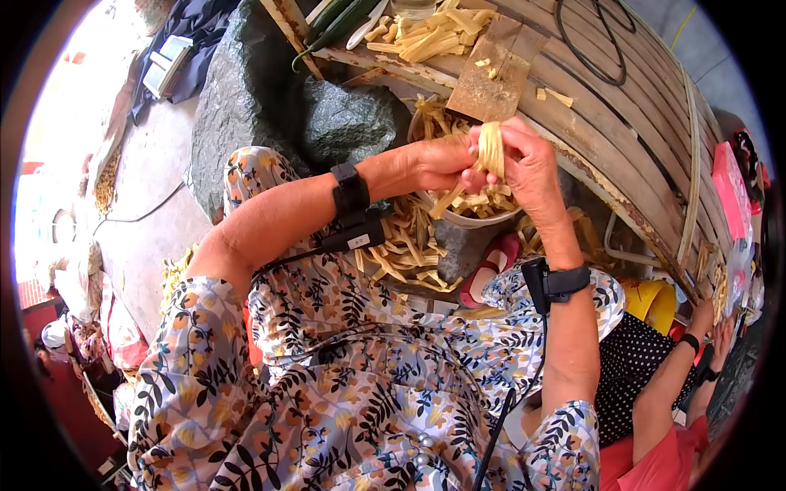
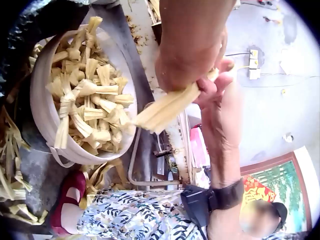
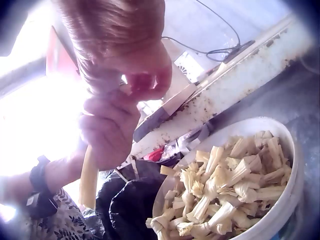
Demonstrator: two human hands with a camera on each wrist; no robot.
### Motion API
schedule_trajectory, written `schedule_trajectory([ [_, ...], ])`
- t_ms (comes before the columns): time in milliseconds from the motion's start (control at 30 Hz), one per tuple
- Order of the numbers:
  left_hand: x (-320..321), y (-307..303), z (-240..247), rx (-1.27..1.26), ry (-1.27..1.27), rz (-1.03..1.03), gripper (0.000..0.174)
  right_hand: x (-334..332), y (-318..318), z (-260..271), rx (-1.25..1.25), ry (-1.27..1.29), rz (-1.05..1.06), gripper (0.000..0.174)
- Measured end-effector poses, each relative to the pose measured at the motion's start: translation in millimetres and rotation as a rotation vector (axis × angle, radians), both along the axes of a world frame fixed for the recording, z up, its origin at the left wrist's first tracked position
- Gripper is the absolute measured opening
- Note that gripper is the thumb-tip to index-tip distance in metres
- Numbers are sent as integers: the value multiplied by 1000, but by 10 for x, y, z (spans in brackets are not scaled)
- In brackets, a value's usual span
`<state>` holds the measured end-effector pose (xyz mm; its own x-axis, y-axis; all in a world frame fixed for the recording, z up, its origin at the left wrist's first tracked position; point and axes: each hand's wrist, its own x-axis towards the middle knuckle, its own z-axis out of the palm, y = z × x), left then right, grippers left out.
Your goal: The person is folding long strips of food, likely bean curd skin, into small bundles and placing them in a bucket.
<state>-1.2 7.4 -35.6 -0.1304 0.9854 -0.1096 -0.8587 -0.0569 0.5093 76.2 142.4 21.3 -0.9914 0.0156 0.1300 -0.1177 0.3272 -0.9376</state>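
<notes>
A pale yellow strip of tofu skin (image 1: 490,147) is wrapped in a band around the fingers of my right hand (image 1: 530,168), which grips it. My left hand (image 1: 442,161) meets it from the other side and pinches the strip. In the left wrist view a flat tail of the strip (image 2: 167,109) sticks out below the left fingers. The right wrist view shows a tail (image 3: 89,180) hanging under the hands, whose fingertips partly hide one another. Just below both hands stands a white bucket (image 2: 42,105) heaped with knotted strips (image 3: 220,187).
A slatted table (image 1: 630,139) with a rusty edge holds a wooden board (image 1: 499,69), piled strips (image 1: 430,37) and green cucumbers (image 1: 340,20). Loose strips (image 1: 409,245) lie beside the bucket. Dark rocks (image 1: 348,123) stand left. Another person's arm (image 1: 667,372) is at right.
</notes>
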Motion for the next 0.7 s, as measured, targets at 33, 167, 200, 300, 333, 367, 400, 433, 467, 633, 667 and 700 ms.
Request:
schedule_trajectory([
  [33,-12,30,12,-82,14,112,24,-23,8,-14,160,144,-106,17],
  [167,-32,122,274,-200,221,518,17,-86,8,8,492,402,-420,15],
  [200,-13,121,340,-181,310,608,16,-84,-36,39,494,385,-471,14],
  [300,27,95,463,-236,536,709,19,-103,-80,122,337,49,-461,16],
  [333,27,82,476,-250,597,725,20,-106,-67,126,332,-69,-449,17],
  [367,23,71,456,-235,675,720,20,-115,-33,101,213,-118,-398,17],
  [400,3,56,429,-233,734,684,20,-130,11,51,92,-168,-345,17],
  [433,-31,38,406,-232,793,646,20,-131,31,14,-30,-218,-292,18],
  [467,-36,17,450,-231,851,607,21,-124,29,22,-53,-225,-257,16],
  [633,27,30,426,-389,1371,632,27,-115,-12,-153,41,52,-310,9],
  [667,21,60,410,-380,1481,695,28,-122,-28,-166,55,188,-323,9],
  [700,5,79,395,-415,1382,673,25,-106,-38,-132,5,117,-326,10],
])
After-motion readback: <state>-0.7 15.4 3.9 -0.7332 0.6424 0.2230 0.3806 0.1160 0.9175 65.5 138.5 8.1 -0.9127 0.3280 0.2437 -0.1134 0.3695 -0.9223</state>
